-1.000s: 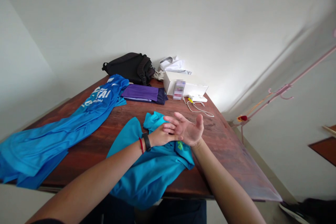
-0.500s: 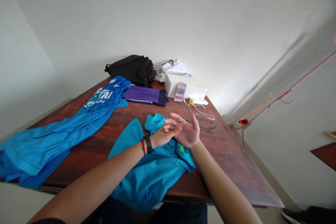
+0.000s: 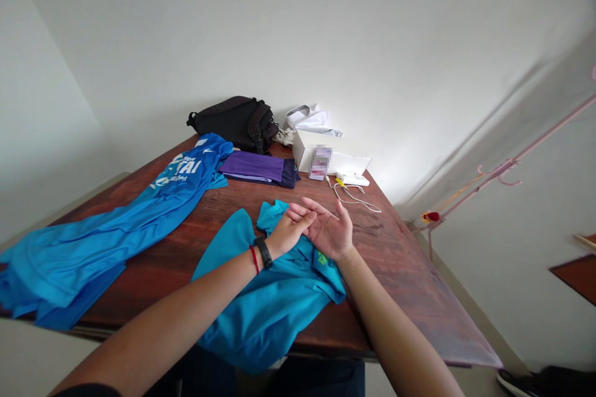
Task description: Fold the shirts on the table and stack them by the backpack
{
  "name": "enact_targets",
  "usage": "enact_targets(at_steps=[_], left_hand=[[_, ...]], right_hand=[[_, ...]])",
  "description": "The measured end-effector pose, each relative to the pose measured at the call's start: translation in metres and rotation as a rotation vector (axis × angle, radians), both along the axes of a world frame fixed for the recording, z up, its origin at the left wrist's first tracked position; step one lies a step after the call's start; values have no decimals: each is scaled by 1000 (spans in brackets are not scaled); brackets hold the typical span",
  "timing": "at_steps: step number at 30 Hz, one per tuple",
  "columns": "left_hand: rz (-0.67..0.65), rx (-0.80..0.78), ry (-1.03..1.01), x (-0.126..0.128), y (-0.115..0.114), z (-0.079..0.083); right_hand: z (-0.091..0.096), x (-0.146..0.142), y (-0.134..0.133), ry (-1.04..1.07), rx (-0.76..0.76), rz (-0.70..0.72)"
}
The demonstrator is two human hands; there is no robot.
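My left hand [image 3: 289, 232] and my right hand [image 3: 327, 231] meet over a teal polo shirt [image 3: 270, 294] lying on the wooden table [image 3: 400, 260]. The left hand's fingers rest against the fingers of the right, whose palm faces up with fingers stretched out. Neither hand holds anything. A black band and a red string circle my left wrist. The shirt hangs over the near table edge.
A long blue jersey [image 3: 116, 226] with white print lies at the left. Folded purple cloth [image 3: 258, 169], a black bag [image 3: 235, 121], a white box [image 3: 326, 158], white cloth [image 3: 310, 119] and a white cable [image 3: 354, 195] sit at the far end. A pink line [image 3: 503, 167] hangs at right.
Both hands have sunk a little toward the shirt. The right palm has flattened and the left fingers have slid further onto it.
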State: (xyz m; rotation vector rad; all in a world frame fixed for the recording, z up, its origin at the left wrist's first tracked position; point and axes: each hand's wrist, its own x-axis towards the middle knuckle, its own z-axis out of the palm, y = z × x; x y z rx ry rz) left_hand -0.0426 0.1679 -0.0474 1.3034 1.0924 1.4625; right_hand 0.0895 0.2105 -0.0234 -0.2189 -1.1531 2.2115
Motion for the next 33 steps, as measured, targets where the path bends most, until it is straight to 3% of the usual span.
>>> enact_targets(at_steps=[19,26,33], left_hand=[[-108,-178,-216,1,13,-17],[-188,-243,-231,0,9,-14],[-190,-254,-251,-2,1,-2]], right_hand=[[3,1,4,102,-67,-60],[6,2,4,96,-66,-81],[10,-1,-4,-23,-30,-94]])
